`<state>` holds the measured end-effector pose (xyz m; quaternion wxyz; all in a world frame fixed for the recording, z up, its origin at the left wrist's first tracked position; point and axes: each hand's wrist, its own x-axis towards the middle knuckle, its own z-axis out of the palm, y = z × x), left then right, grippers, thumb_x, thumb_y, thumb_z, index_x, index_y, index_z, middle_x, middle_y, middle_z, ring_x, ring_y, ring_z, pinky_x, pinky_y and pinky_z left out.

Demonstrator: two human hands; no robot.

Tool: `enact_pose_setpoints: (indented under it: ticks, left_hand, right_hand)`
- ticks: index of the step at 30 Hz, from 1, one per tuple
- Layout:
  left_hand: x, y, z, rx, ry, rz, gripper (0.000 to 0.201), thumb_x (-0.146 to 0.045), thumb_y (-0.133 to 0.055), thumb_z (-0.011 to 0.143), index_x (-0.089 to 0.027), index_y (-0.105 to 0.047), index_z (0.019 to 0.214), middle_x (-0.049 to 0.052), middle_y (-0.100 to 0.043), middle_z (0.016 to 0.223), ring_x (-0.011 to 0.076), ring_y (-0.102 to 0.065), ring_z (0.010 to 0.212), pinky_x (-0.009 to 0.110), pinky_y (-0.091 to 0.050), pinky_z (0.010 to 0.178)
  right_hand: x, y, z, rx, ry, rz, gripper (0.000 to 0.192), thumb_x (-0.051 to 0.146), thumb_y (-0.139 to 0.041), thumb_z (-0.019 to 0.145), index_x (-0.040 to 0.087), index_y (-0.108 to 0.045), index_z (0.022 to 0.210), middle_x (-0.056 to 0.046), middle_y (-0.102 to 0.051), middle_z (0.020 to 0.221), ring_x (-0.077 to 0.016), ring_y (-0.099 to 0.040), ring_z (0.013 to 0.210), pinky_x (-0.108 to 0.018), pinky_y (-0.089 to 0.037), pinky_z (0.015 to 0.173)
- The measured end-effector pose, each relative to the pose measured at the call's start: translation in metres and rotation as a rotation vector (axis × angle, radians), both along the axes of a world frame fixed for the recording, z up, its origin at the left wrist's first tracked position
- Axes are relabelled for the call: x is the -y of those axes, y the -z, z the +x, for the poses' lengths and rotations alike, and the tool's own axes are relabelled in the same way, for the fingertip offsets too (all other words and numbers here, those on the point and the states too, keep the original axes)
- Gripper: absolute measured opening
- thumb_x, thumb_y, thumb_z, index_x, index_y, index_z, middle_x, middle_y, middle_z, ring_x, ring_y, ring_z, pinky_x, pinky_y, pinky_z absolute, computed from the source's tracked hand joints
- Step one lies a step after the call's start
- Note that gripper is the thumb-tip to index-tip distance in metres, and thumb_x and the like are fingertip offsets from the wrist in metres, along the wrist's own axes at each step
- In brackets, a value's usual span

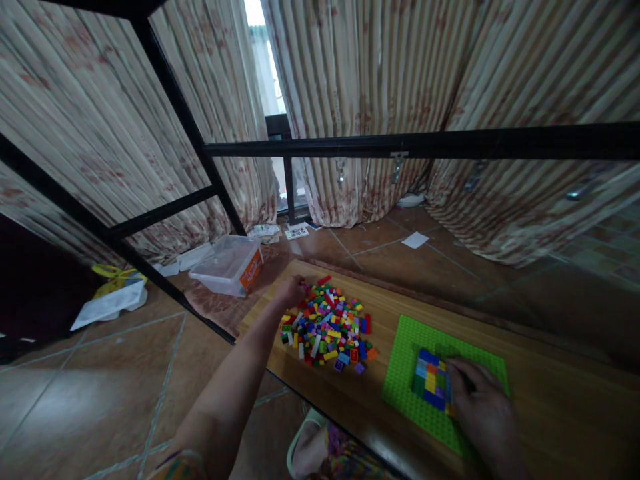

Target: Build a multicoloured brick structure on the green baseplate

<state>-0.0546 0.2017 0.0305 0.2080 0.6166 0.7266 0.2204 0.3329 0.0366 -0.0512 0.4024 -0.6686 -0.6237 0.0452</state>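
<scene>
Head view shows the person at a wooden table [550, 400]. Left hand [293, 290] reaches to the far edge of the brick pile [327, 327], fingers closed together on something there (too small to see what). Right hand [483, 410] lies spread on the green baseplate [405, 360], touching the small brick block [430, 380]. Behind the table a clear plastic box [230, 265] sits on the tiled floor [100, 387], near the curtains [370, 80]; black bars [425, 143] cross the view.

Single head-worn view, forward and down over wooden table [550, 400]
</scene>
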Motion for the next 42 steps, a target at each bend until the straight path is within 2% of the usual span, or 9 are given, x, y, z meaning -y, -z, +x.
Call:
enact_pose_setpoints:
  ticks: [6,8,12,17,20,25,32,37,42]
  left_hand:
    - [0.027,-0.035,-0.001,0.123,-0.015,0.105,0.041,-0.024,-0.062,0.078,-0.015,-0.062,0.118,0.01,-0.067,0.113,0.0225,-0.061,0.104,0.031,-0.047,0.089]
    - [0.054,-0.046,0.01,0.552,0.008,0.114,0.042,-0.03,-0.062,0.078,-0.015,-0.061,0.117,0.008,-0.067,0.11,0.0224,-0.062,0.101,0.032,-0.05,0.086]
    - [0.122,-0.053,0.052,1.252,0.047,-0.225,0.032,-0.045,-0.05,0.085,-0.019,-0.066,0.096,0.01,-0.068,0.101,0.0233,-0.065,0.094,0.04,-0.051,0.085]
    - [0.172,-0.039,0.097,1.628,-0.043,-0.513,0.025,-0.039,-0.051,0.085,-0.018,-0.065,0.082,0.008,-0.067,0.086,0.0173,-0.064,0.08,0.033,-0.051,0.08]
    - [0.18,-0.031,0.109,1.641,-0.051,-0.593,0.024,-0.036,-0.053,0.084,-0.016,-0.066,0.081,0.008,-0.067,0.08,0.0142,-0.062,0.07,0.028,-0.049,0.07]
    - [0.185,-0.032,0.121,1.566,0.022,-0.58,0.026,-0.04,-0.058,0.081,-0.015,-0.066,0.084,0.007,-0.067,0.077,0.0122,-0.057,0.061,0.025,-0.045,0.063]
    - [0.194,-0.029,0.132,1.397,0.072,-0.415,0.052,-0.064,-0.058,0.078,-0.014,-0.063,0.091,0.005,-0.064,0.074,0.011,-0.055,0.059,0.022,-0.04,0.055]
    - [0.199,-0.032,0.137,1.25,0.092,-0.187,0.043,-0.052,-0.069,0.074,-0.02,-0.061,0.102,0.002,-0.065,0.089,0.013,-0.059,0.074,0.022,-0.046,0.063]
    - [0.2,-0.036,0.135,1.276,0.195,-0.216,0.037,-0.044,-0.07,0.076,-0.02,-0.06,0.102,0.002,-0.065,0.088,0.0134,-0.059,0.073,0.024,-0.048,0.065]
  right_hand:
    - [0.001,-0.001,-0.003,-0.021,0.013,-0.03,0.036,0.049,-0.044,0.086,0.021,-0.066,0.089,-0.009,-0.069,0.095,-0.0259,-0.061,0.09,-0.042,-0.048,0.087]
    - [0.0,0.0,-0.004,-0.032,0.01,-0.018,0.035,0.048,-0.044,0.086,0.021,-0.067,0.088,-0.009,-0.069,0.094,-0.0255,-0.061,0.09,-0.042,-0.048,0.087]
    - [-0.003,-0.004,-0.004,-0.075,0.0,-0.031,0.034,0.046,-0.045,0.086,0.021,-0.068,0.088,-0.009,-0.069,0.095,-0.0244,-0.061,0.09,-0.042,-0.047,0.087]
    - [0.003,-0.041,-0.016,-0.118,0.009,-0.052,0.035,0.046,-0.047,0.086,0.019,-0.069,0.087,-0.01,-0.068,0.09,-0.0239,-0.061,0.087,-0.041,-0.048,0.083]
    - [0.017,-0.078,-0.048,-0.216,-0.036,0.04,0.031,0.044,-0.049,0.088,0.02,-0.069,0.095,-0.009,-0.067,0.099,-0.0223,-0.06,0.095,-0.037,-0.047,0.086]
    - [0.042,-0.113,-0.109,-0.643,-0.281,-0.158,0.035,0.046,-0.055,0.088,0.023,-0.065,0.112,-0.004,-0.068,0.096,-0.018,-0.062,0.087,-0.03,-0.05,0.076]
    - [0.049,-0.103,-0.136,-0.99,-0.295,-0.25,0.033,0.047,-0.064,0.081,0.023,-0.066,0.103,0.0,-0.064,0.077,-0.016,-0.06,0.07,-0.029,-0.051,0.065]
    - [0.053,-0.101,-0.141,-1.075,-0.25,-0.253,0.034,0.045,-0.069,0.077,0.022,-0.067,0.103,0.0,-0.062,0.077,-0.0152,-0.059,0.07,-0.029,-0.052,0.066]
    - [0.056,-0.107,-0.141,-1.261,-0.227,-0.295,0.036,0.044,-0.077,0.068,0.022,-0.069,0.096,0.001,-0.064,0.073,-0.0133,-0.058,0.06,-0.026,-0.05,0.054]
